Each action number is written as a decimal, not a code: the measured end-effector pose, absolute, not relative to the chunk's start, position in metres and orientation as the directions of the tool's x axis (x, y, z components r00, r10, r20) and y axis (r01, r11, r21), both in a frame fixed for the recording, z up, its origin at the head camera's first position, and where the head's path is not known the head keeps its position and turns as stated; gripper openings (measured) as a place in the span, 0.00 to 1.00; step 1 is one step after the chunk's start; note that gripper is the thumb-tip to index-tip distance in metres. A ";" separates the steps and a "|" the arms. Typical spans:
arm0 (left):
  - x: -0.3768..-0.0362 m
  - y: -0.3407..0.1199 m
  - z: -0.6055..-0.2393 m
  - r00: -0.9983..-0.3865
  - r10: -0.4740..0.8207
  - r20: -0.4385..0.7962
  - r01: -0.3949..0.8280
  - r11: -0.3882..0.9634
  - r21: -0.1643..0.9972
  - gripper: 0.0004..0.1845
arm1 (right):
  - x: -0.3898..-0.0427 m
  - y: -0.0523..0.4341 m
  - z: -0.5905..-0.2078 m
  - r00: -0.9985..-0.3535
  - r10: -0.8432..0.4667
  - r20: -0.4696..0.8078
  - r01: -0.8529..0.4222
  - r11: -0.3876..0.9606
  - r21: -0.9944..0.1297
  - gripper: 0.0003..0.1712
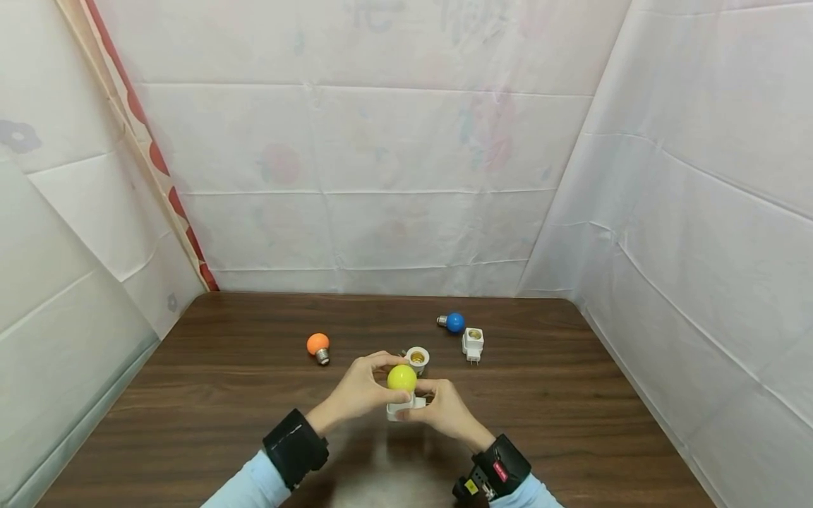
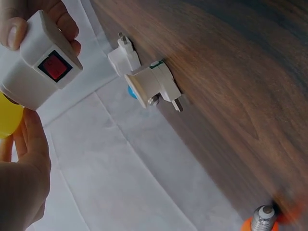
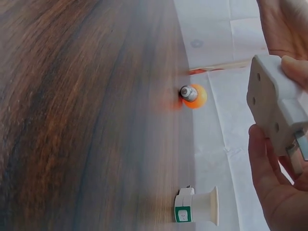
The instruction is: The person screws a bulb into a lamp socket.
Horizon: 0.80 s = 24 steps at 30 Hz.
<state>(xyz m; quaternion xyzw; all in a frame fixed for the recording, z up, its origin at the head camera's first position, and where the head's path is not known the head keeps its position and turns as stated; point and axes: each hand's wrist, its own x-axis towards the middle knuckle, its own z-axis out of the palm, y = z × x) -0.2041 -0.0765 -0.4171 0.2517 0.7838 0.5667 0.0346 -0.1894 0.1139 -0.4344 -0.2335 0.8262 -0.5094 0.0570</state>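
Observation:
Over the front middle of the table, my left hand (image 1: 356,391) pinches a yellow light bulb (image 1: 401,377) between thumb and fingers. My right hand (image 1: 449,413) grips a white plug-in lamp socket (image 1: 396,410) just beneath it. In the left wrist view a red rocker switch (image 2: 55,66) shows on the socket's side, and the yellow bulb sits at the socket's mouth. How deeply its base is seated is hidden. Metal plug prongs (image 3: 301,146) stick out of the socket in the right wrist view, near my right fingers.
Just beyond my hands stands a round white lamp holder (image 1: 417,358). An orange bulb (image 1: 318,345) lies to the left. Farther right are a blue bulb (image 1: 454,322) and a square white plug-in socket (image 1: 473,343). White sheeting (image 1: 394,176) encloses the table's back and sides.

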 end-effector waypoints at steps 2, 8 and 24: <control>-0.204 -0.075 -0.418 -0.872 0.432 0.231 0.354 0.230 0.907 0.27 | -0.184 0.114 -0.426 -0.883 -0.446 0.144 -0.332 0.377 -0.865 0.19; -0.195 -0.071 -0.403 -0.865 0.456 0.209 0.351 0.254 0.901 0.25 | -0.182 0.114 -0.424 -0.890 -0.427 0.159 -0.349 0.415 -0.840 0.20; -0.191 -0.073 -0.402 -0.875 0.429 0.223 0.363 0.280 0.889 0.25 | -0.201 0.130 -0.454 -0.942 -0.285 0.176 -0.295 0.459 -0.838 0.24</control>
